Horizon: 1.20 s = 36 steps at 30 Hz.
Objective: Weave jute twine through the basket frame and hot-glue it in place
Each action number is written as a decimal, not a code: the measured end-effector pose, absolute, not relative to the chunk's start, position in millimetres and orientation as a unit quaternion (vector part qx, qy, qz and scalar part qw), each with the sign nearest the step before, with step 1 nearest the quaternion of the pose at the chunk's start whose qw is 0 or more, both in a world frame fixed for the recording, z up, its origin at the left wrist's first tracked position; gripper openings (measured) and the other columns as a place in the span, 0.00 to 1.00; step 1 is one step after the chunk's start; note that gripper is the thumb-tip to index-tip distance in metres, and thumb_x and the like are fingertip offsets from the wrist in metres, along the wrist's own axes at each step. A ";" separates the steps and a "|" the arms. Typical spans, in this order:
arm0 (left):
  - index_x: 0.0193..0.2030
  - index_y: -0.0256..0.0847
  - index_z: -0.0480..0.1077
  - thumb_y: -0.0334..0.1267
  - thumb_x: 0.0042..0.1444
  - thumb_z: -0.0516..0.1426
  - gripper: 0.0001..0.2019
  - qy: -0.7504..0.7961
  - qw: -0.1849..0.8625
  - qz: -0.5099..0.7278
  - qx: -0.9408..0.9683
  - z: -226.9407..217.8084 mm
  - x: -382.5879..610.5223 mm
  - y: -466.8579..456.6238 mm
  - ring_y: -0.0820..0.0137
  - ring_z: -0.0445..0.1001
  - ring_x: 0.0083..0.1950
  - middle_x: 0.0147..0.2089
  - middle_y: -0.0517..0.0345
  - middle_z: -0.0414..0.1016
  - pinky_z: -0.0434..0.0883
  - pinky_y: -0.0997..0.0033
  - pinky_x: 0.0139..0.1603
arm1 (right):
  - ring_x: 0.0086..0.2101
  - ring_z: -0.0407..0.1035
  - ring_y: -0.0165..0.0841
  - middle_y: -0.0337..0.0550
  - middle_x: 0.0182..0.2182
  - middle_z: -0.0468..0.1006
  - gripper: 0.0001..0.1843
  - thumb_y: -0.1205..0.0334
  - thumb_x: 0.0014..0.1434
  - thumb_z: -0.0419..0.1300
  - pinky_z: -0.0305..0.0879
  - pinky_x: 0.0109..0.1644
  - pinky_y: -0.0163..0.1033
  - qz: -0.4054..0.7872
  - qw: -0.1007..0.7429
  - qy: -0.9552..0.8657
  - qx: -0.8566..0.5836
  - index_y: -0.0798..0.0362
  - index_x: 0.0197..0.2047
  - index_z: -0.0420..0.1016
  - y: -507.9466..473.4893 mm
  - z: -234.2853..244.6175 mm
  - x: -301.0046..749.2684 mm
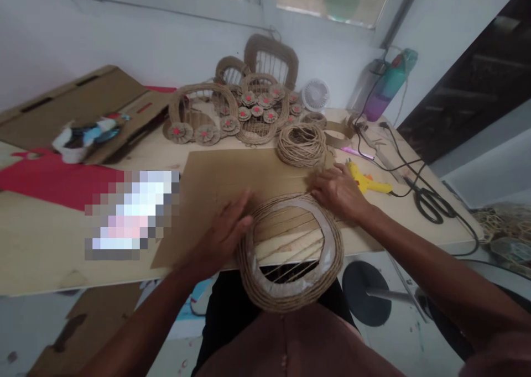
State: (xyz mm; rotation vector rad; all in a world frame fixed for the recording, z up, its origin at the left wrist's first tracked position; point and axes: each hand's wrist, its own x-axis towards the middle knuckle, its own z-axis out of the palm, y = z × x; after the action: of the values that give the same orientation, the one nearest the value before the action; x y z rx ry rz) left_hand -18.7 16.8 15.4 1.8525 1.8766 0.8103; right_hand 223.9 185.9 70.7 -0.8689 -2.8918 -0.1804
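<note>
Far left on my pale wooden table (45,250) there's some creased brown cardboard (103,89) with a smooth, bright red sheet (50,175) in front. Beside that sits a little white tub (73,151) stuffed with dark and blue bits, too jumbled for me to say what they are. Then comes a flat cardboard sheet (207,172), and my left hand (226,222) is over it, open, fingers pretty straight, thumb right at the rim of my twine ring (286,299). It isn't gripping anything; can't tell if the thumb actually touches.

The ring is in front of me, partly on the cardboard and sticking out past the table edge over my lap. Roundish, rough twine wound around the outside, a smooth pale band inside that, thin strands strung across the opening.

Behind it: a cluster of twine-wrapped frames (292,67) with ruffled, red-centred flowers (249,98), and a loose, scratchy twine coil (301,145). My right hand (338,192) is half curled at the ring's far right side; the fingers are blurred, so no clue whether they're pinching anything.

Past that, a yellow glue gun (365,181), a teal-to-purple bottle (385,89), contents unclear, and black-handled scissors (429,203).
</note>
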 end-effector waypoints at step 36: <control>0.36 0.45 0.74 0.43 0.58 0.53 0.10 0.783 0.052 0.230 0.576 27.9 10.4 38.4 0.51 0.72 0.49 0.39 0.50 0.79 0.63 0.44 0.53 | 0.35 0.71 0.34 0.44 0.37 0.81 0.08 0.64 0.61 0.57 0.51 0.33 0.36 0.105 -0.039 -0.951 -0.289 0.52 0.38 0.78 160.1 70.2 145.5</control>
State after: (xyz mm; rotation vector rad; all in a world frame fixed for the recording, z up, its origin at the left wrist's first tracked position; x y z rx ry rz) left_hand 10.4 38.4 27.9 1.7513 2.3806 0.7005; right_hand 145.5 160.1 70.2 -0.9301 -3.0639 0.3374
